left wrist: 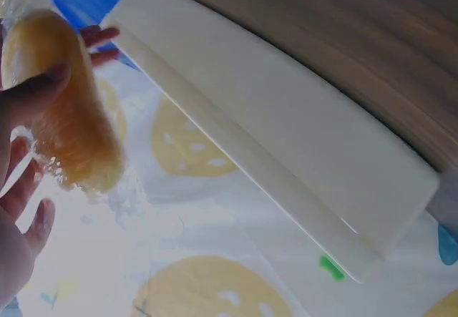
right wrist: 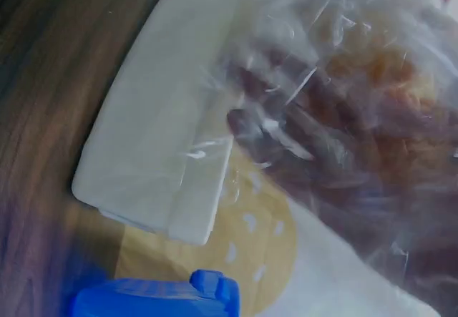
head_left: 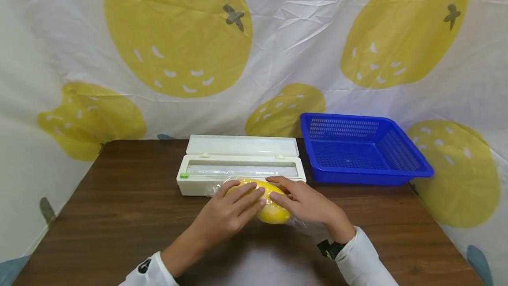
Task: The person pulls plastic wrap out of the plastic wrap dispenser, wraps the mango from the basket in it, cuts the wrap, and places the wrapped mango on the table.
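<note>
A yellow oblong thing [head_left: 274, 213] wrapped in crinkled clear cling film is held between both hands, just in front of a white cling film dispenser [head_left: 242, 162]. My left hand [head_left: 228, 213] lies over its left side with the fingers across the top. On the right end, my right hand [head_left: 309, 200] grips it with thumb and fingers. In the left wrist view the wrapped yellow thing [left wrist: 75, 109] shows a rounded end and loose film. Film covers much of the right wrist view, blurring the right hand's fingers. The thing's exact kind is not plain.
The dispenser's lid [head_left: 242, 145] stands raised at the back, with a roll of film [head_left: 242, 170] inside and a green slider [head_left: 184, 175] at its left. A blue plastic basket [head_left: 369, 178] sits at the back right of the brown table [head_left: 119, 215]. Behind hangs a lemon-patterned cloth [head_left: 285, 47].
</note>
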Tool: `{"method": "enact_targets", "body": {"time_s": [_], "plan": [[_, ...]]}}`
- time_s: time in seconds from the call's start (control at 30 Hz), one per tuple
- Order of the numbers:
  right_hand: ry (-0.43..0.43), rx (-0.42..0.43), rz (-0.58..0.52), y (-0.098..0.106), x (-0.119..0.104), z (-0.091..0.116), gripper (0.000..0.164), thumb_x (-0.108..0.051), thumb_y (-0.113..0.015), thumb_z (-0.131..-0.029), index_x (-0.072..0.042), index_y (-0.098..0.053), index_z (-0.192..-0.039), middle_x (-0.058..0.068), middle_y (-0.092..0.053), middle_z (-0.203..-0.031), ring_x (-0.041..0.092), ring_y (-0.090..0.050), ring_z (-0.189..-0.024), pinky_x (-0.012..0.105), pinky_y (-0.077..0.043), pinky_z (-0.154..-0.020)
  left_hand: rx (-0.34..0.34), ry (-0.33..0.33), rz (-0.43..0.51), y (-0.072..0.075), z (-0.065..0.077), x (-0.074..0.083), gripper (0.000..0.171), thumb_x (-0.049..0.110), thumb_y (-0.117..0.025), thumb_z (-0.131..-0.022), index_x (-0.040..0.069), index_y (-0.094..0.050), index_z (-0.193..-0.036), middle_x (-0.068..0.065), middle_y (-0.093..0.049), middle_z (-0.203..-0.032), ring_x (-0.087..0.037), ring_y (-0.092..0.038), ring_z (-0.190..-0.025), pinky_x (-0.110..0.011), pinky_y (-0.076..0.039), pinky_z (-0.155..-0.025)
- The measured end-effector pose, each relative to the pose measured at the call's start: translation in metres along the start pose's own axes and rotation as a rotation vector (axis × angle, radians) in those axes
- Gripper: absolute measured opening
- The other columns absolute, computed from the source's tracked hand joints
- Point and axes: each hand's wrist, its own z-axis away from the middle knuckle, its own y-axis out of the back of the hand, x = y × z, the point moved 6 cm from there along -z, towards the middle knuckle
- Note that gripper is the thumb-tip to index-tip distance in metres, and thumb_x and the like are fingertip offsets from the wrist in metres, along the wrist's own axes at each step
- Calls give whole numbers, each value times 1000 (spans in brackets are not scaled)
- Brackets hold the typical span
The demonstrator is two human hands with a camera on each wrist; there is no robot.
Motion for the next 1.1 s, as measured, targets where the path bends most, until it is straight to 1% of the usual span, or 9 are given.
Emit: {"method": "enact_targets", "body": {"time_s": [0.13,0.2,0.33,0.4,0.6,0.7,0.8,0.97,1.1], "plan": [[-3,0,-2,0,1,1,35,-30,-57,-100,-15,-61,-131,1,-68,-94,12,-60,-77,34,-56,-71,92,5,-55,5,-10,6,40,5,-39,-105,13,-78,-101,-5,-77,-110,-25,-66,-105,-46,-55,-83],[-22,45,56,3,1,2,43,-38,-63,-95,-13,-62,-130,0,-69,-94,10,-60,-75,31,-55,-68,74,32,-40,2,-12,8,32,9,-46,-103,13,-77,-96,-4,-76,-105,-25,-66,-102,-47,-54,-83],[-38,190,258,10,-3,2,69,-46,-80,-77,-5,-63,-130,6,-74,-107,13,-64,-83,35,-57,-72,-33,166,121,-4,-19,2,14,26,-71,-88,13,-75,-87,-4,-73,-98,-25,-62,-100,-46,-53,-83],[2,267,371,13,-9,1,75,-42,-87,-70,-2,-63,-129,11,-74,-112,18,-65,-90,40,-58,-77,-95,283,242,-8,-22,-9,30,39,-80,-78,13,-74,-89,-6,-71,-101,-26,-60,-102,-45,-53,-85],[260,425,566,13,-38,6,75,-36,-91,-64,-1,-65,-125,15,-71,-120,27,-62,-110,48,-53,-93,-368,612,573,-31,-26,-42,69,60,-72,-78,15,-60,-129,-5,-64,-118,-20,-55,-105,-41,-53,-84],[336,454,584,12,-47,10,74,-30,-92,-64,0,-64,-126,16,-68,-124,29,-58,-117,49,-50,-98,-483,645,712,-46,-24,-47,76,64,-68,-79,19,-52,-137,4,-65,-107,-12,-57,-90,-34,-53,-75],[375,459,596,10,-51,11,72,-22,-92,-63,1,-65,-125,18,-68,-125,30,-57,-119,50,-49,-100,-509,640,783,-54,-23,-48,77,65,-69,-77,22,-51,-137,10,-63,-94,-8,-57,-76,-29,-52,-66],[367,416,611,10,-55,12,71,-18,-89,-67,2,-61,-129,19,-63,-131,31,-56,-119,49,-50,-99,-511,664,709,-58,-19,-51,75,65,-75,-70,25,-56,-131,12,-63,-88,-7,-56,-71,-28,-50,-62],[379,397,530,11,-70,20,64,-10,-72,-74,2,-55,-135,21,-54,-141,30,-54,-123,51,-52,-96,-509,678,611,-56,-19,-49,73,60,-78,-67,20,-58,-125,9,-64,-84,-9,-55,-70,-29,-51,-61]]}}
